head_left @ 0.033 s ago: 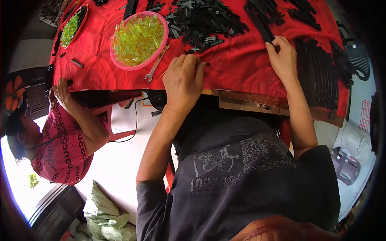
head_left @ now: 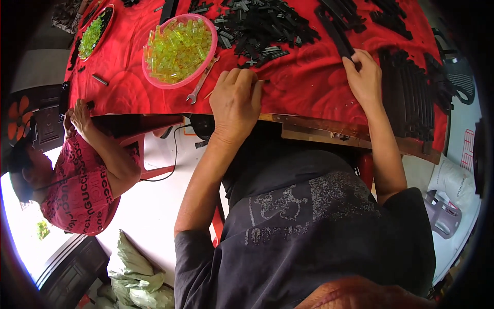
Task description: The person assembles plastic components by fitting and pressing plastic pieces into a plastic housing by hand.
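My right hand pinches the near end of a long black plastic bar, which slants away to the far left over the red tablecloth. Curled fingers and a bent thumb close my left hand near the table's front edge. Whatever it holds is hidden beneath it; a thin yellowish tip pokes out on its left side and a small dark end shows by the thumb. Just left of that hand lies a metal wrench. Beyond both hands spreads a heap of small black plastic pieces.
A pink basin of clear yellow-green pieces stands beside the wrench. Long black bars lie in a row at the right, with more bars at the far right. Another person works at the left edge, near a second basin and a metal rod.
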The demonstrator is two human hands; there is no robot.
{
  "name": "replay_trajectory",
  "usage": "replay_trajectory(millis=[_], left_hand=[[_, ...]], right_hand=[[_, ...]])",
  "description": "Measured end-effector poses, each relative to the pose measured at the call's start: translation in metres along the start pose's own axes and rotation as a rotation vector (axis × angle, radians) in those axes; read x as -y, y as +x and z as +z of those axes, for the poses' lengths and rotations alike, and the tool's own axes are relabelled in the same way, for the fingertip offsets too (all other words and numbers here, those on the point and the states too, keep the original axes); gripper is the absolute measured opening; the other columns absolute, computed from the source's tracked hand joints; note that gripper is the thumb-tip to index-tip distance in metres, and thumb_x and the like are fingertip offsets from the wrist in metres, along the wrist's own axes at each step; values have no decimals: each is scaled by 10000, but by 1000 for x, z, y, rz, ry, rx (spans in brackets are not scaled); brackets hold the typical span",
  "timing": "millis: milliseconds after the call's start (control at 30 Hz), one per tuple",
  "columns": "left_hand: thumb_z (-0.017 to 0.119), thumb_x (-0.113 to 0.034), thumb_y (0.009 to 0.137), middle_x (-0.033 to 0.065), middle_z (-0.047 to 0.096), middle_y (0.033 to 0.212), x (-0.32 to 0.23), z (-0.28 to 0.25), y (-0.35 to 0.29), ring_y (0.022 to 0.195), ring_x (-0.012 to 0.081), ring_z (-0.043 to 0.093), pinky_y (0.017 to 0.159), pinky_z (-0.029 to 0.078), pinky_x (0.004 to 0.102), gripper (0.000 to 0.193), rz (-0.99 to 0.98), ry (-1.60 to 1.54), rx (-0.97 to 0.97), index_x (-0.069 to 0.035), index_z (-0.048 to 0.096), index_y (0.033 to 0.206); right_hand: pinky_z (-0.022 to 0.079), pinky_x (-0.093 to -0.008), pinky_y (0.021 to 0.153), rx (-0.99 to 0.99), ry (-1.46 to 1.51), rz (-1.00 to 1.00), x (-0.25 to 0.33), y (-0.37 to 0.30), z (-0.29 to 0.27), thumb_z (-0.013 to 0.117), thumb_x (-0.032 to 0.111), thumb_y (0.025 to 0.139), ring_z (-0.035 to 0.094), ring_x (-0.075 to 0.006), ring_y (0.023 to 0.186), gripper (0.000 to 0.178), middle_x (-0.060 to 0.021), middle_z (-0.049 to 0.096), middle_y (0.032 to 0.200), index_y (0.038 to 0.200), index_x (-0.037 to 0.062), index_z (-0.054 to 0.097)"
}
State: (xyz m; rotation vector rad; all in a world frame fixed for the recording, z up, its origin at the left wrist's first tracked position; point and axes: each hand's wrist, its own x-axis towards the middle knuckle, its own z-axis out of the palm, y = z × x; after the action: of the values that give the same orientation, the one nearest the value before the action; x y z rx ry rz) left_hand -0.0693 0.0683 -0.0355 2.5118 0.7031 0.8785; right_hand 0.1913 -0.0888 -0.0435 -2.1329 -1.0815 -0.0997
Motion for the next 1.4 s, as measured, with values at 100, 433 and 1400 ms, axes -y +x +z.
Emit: replay_trajectory(millis=[100,433,1400], left_hand=[[762,-85,811,99,625,847,5,-2,0,805,328,585,705,467,440,139,39,22,-19,-71,635,867],[697,-257,917,166,686,847,49,-48,48,831,382,652,742,494,481,235,-238,298,-122,-28,711,861],[758,-146,890,92,711,674,-13,-47,26,608,128,672,608,527,280,170,-322,-327,9,23,741,877]], right_hand=[[516,-349,742,-12,176,111,10,-21,-10,730,57,868,677,-280,815,168,-174,703,1014,822,-48,607],[557,-367,781,186,226,-356,25,-68,-27,739,-47,815,699,-327,920,188,-185,703,1122,822,-6,556],[514,-422,931,487,101,-342,58,-45,-29,761,36,799,612,-363,1095,483,-170,636,1174,1252,-7,601]])
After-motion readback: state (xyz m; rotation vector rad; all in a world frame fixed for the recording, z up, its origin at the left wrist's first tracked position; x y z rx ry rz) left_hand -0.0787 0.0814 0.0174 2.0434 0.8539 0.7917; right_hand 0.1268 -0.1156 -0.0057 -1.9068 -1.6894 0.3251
